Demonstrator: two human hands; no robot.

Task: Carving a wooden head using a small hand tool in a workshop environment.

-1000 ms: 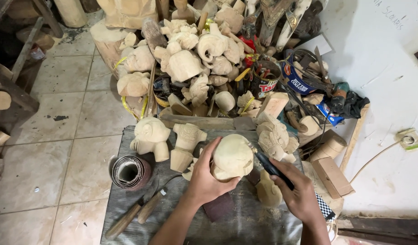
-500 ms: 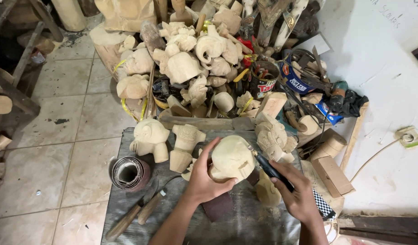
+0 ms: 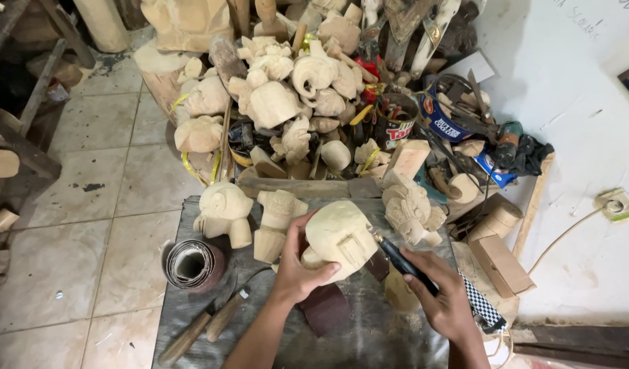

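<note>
While the left hand (image 3: pixel 297 270) grips the pale wood carving (image 3: pixel 338 236) from 7 o'clock, its palm is hidden behind it. Right hand (image 3: pixel 448 301) closed on a dark-handled carving tool (image 3: pixel 403 263), tip at the carving's 3 o'clock edge, contact unclear.

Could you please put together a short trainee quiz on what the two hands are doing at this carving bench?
1. True or false: the left hand grips the pale wooden carving.
2. Which does the right hand hold? A) roll of sandpaper B) dark-handled carving tool C) mallet
3. Fill in: the tool's tip meets the carving on its ____ side.

Key: 1 true; 2 B; 3 right. The roll of sandpaper lies untouched on the grey work surface, left of both hands.
</note>
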